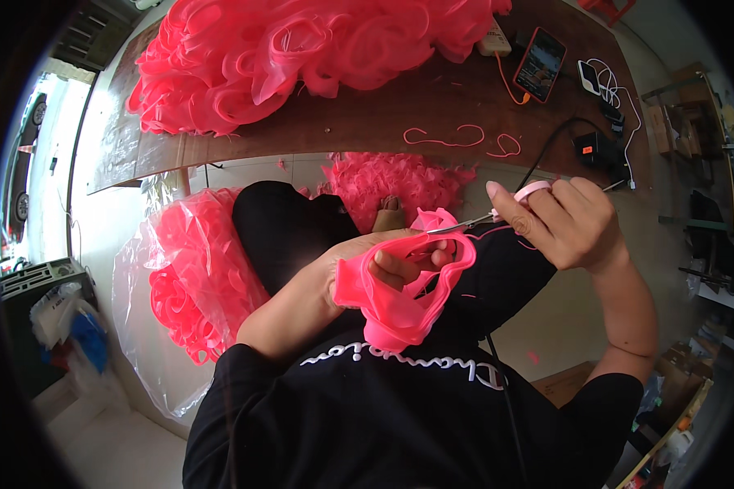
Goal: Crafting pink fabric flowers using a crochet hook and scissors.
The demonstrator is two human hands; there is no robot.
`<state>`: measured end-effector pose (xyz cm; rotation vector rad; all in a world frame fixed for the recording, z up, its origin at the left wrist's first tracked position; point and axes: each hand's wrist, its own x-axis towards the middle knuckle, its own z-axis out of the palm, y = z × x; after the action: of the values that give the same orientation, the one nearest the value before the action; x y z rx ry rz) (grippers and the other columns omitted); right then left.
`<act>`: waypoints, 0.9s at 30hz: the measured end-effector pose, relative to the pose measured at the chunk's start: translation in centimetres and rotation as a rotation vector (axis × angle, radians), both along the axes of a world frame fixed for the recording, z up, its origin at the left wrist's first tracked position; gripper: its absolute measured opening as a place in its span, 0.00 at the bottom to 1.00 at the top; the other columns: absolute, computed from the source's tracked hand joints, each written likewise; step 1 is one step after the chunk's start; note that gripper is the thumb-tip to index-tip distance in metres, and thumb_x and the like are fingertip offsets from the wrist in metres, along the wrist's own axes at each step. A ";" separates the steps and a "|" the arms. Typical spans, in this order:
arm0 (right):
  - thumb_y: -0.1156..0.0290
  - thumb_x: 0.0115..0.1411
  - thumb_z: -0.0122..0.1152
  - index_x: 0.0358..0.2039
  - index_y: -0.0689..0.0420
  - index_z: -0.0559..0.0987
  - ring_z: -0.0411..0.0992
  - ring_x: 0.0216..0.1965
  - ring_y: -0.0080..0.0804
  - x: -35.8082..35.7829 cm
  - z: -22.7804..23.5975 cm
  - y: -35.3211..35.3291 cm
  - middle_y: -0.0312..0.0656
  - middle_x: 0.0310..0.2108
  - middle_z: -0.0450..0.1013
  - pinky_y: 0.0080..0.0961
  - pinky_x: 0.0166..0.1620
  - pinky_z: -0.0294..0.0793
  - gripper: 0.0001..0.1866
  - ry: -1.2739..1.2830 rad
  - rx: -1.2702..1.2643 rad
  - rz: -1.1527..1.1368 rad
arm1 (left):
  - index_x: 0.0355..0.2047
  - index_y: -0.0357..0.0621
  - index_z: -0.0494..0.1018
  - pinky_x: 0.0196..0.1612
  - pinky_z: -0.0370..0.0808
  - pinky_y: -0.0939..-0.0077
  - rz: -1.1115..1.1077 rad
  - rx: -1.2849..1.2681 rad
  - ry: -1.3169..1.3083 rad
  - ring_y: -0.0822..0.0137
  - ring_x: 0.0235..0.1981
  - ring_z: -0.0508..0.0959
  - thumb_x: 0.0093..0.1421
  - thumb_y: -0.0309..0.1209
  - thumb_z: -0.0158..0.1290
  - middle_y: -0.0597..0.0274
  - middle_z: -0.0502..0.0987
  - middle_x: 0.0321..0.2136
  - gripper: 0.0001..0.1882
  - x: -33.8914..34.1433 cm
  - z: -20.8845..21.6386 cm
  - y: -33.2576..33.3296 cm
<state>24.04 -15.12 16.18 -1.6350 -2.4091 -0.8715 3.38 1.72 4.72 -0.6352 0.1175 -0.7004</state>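
My left hand [357, 248] is closed around a bright pink, ruffled strip of thin fabric [401, 316], which loops over the fingers and hangs in front of my chest. In my right hand [569, 222] is a pair of scissors [466, 223] with pink finger loops. Their metal blades reach left to the top edge of the fabric, near the left fingertips; whether they are cutting into it I cannot tell. A thin pink strand [493, 229] trails between the fabric and my right hand.
Heaped pink ruffles [302, 57] cover the back of the brown table [342, 122], with a phone [540, 65], cables and curled pink trimmings [444, 138] nearby. A clear bag of pink ruffles [200, 269] lies left of my legs. Pink scraps [404, 183] are piled on the floor.
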 end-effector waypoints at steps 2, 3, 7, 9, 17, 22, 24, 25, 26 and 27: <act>0.69 0.52 0.66 0.42 0.53 0.84 0.55 0.17 0.24 0.1 -0.3 0.0 0.32 0.17 0.55 0.21 0.19 0.55 0.15 -0.018 0.007 -0.009 | 0.50 0.32 0.61 0.18 0.75 0.81 0.010 0.002 -0.035 0.70 0.11 0.73 0.74 0.32 0.29 0.66 0.69 0.13 0.16 -0.1 -0.1 0.1; 0.69 0.52 0.66 0.42 0.53 0.84 0.55 0.17 0.24 0.0 -0.4 -0.1 0.32 0.17 0.55 0.21 0.19 0.55 0.15 -0.019 0.007 -0.008 | 0.50 0.32 0.61 0.18 0.75 0.80 0.006 -0.015 -0.051 0.69 0.12 0.74 0.74 0.33 0.29 0.65 0.69 0.13 0.17 -0.1 -0.2 0.0; 0.69 0.50 0.67 0.42 0.53 0.84 0.55 0.17 0.24 -0.1 -0.8 -0.2 0.31 0.17 0.55 0.21 0.19 0.54 0.16 0.024 -0.005 -0.025 | 0.50 0.31 0.61 0.17 0.74 0.81 -0.020 -0.032 -0.085 0.70 0.12 0.75 0.74 0.33 0.29 0.65 0.70 0.14 0.17 0.2 -0.3 0.1; 0.69 0.50 0.68 0.43 0.53 0.84 0.55 0.17 0.24 -0.2 -1.0 -0.2 0.31 0.17 0.55 0.22 0.19 0.54 0.17 0.046 -0.014 -0.023 | 0.49 0.31 0.62 0.17 0.74 0.82 -0.005 0.001 -0.061 0.71 0.12 0.74 0.74 0.32 0.30 0.65 0.69 0.13 0.16 -0.2 -0.1 0.0; 0.68 0.48 0.69 0.45 0.54 0.82 0.56 0.17 0.23 -1.2 -1.5 0.1 0.30 0.17 0.57 0.22 0.19 0.54 0.21 0.200 0.006 -0.021 | 0.46 0.32 0.64 0.14 0.72 0.85 -0.003 0.049 -0.073 0.74 0.09 0.71 0.73 0.33 0.33 0.66 0.68 0.11 0.16 -0.3 0.3 -0.3; 0.68 0.48 0.69 0.45 0.54 0.82 0.58 0.17 0.23 -1.7 -1.8 0.5 0.30 0.17 0.59 0.22 0.19 0.54 0.21 0.238 0.012 -0.017 | 0.47 0.31 0.63 0.14 0.71 0.85 -0.026 0.107 0.032 0.74 0.09 0.71 0.73 0.35 0.32 0.65 0.68 0.11 0.17 -0.8 0.7 -0.2; 0.68 0.48 0.68 0.45 0.55 0.82 0.59 0.17 0.23 -1.9 -1.9 0.6 0.30 0.18 0.59 0.23 0.19 0.55 0.21 0.250 0.012 -0.015 | 0.47 0.31 0.63 0.14 0.71 0.85 -0.017 0.131 0.018 0.73 0.09 0.72 0.73 0.35 0.32 0.65 0.68 0.11 0.17 -0.9 1.6 0.0; 0.68 0.48 0.68 0.46 0.55 0.82 0.59 0.17 0.23 -1.9 -2.1 0.6 0.30 0.18 0.60 0.22 0.19 0.55 0.21 0.271 0.021 -0.013 | 0.47 0.31 0.62 0.14 0.70 0.85 -0.006 0.153 0.005 0.73 0.10 0.72 0.73 0.35 0.31 0.65 0.68 0.11 0.17 -0.9 2.0 0.0; 0.68 0.48 0.69 0.46 0.55 0.82 0.59 0.16 0.23 -2.0 -2.2 0.7 0.30 0.18 0.60 0.22 0.19 0.55 0.22 0.291 0.029 -0.008 | 0.47 0.31 0.62 0.14 0.70 0.85 -0.005 0.153 0.004 0.73 0.10 0.72 0.73 0.35 0.31 0.65 0.68 0.11 0.17 -0.9 2.0 0.0; 0.68 0.48 0.69 0.46 0.55 0.82 0.59 0.16 0.23 -2.1 -2.3 0.8 0.30 0.18 0.60 0.22 0.19 0.55 0.22 0.290 0.029 -0.008 | 0.47 0.32 0.62 0.13 0.70 0.84 -0.001 0.114 -0.011 0.73 0.10 0.72 0.73 0.35 0.32 0.65 0.68 0.11 0.17 -0.9 2.0 -0.1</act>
<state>21.93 -14.31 13.92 -1.6328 -2.1848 -0.6167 2.47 1.61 6.73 -0.5223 0.1469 -0.6930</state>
